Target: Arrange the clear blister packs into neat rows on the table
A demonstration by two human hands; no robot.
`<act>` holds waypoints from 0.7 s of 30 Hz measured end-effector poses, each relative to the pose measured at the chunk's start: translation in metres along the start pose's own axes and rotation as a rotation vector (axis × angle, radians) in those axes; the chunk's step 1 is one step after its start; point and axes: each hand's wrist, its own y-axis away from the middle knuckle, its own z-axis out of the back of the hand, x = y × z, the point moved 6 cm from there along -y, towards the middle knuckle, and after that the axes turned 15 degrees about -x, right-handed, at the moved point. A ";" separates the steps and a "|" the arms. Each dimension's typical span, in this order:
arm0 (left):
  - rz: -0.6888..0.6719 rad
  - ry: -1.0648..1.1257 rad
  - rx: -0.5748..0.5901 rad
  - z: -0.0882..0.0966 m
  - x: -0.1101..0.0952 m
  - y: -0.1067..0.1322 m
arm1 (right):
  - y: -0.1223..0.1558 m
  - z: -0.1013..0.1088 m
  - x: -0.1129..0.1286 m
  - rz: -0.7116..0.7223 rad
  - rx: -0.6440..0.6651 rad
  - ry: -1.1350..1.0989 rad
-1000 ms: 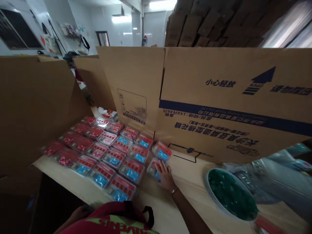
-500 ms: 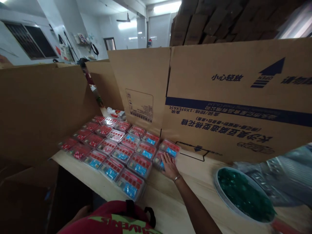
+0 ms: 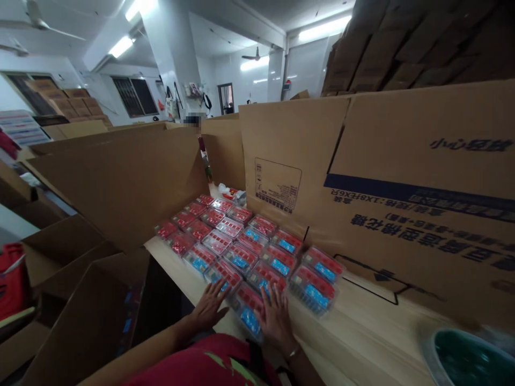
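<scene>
What a big white workroom, with a wall of brown cartons stacked high on the far right and a ceiling fan turning up the far end! Tall cardboard sheets with blue print stand along the far edge of the counter, and a plain cardboard sheet closes off the left side. Down at the near left sit open cartons, with a red bin just beside them. Now, on the counter, a tight block of clear plastic packs showing red and blue inside, laid out in slanting rows against the far sheets. Well off to the near right is a round tub with something dark green in it. And the hands! The left hand is open, fingers spread, its fingertips right at the near edge of the block, gripping nothing. The right hand is open too, fingers splayed across a near pack, resting on it without closing. There's a bracelet on that wrist.
</scene>
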 end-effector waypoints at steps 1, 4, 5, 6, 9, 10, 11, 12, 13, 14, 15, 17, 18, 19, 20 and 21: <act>-0.050 -0.025 0.028 -0.007 -0.009 -0.009 | 0.000 -0.006 0.011 -0.028 0.045 -0.004; -0.073 -0.079 0.118 -0.022 -0.025 -0.026 | -0.001 -0.019 0.024 -0.074 0.124 -0.007; -0.063 -0.089 0.143 -0.025 -0.027 -0.028 | -0.001 -0.022 0.023 -0.071 0.123 -0.005; -0.053 -0.094 0.164 -0.025 -0.029 -0.028 | -0.001 -0.024 0.021 -0.062 0.110 -0.001; -0.027 -0.082 0.204 -0.023 -0.031 -0.025 | 0.001 -0.030 0.013 -0.038 0.065 0.018; -0.021 -0.068 0.208 -0.021 -0.031 -0.024 | 0.002 -0.032 0.012 -0.035 0.060 0.025; -0.011 -0.053 0.213 -0.020 -0.032 -0.024 | 0.001 -0.035 0.011 -0.035 0.067 0.034; 0.000 -0.037 0.222 -0.019 -0.032 -0.023 | 0.001 -0.038 0.012 -0.041 0.083 0.050; 0.012 -0.020 0.231 -0.018 -0.032 -0.023 | 0.000 -0.042 0.013 -0.053 0.099 0.076; 0.020 -0.002 0.235 -0.018 -0.031 -0.023 | -0.001 -0.046 0.014 -0.068 0.109 0.111; 0.022 0.017 0.231 -0.018 -0.030 -0.023 | -0.002 -0.049 0.016 -0.090 0.108 0.155; -0.015 0.079 0.183 -0.018 -0.025 -0.025 | -0.003 -0.056 0.019 -0.129 0.062 0.239; -0.059 0.122 0.142 -0.018 -0.022 -0.026 | -0.003 -0.058 0.020 -0.134 0.019 0.271; -0.115 0.170 0.095 -0.018 -0.017 -0.027 | -0.003 -0.060 0.022 -0.124 -0.032 0.295; -0.169 0.215 0.042 -0.017 -0.010 -0.027 | -0.002 -0.061 0.023 -0.104 -0.086 0.313; -0.215 0.253 -0.012 -0.016 -0.001 -0.028 | 0.000 -0.062 0.023 -0.081 -0.136 0.330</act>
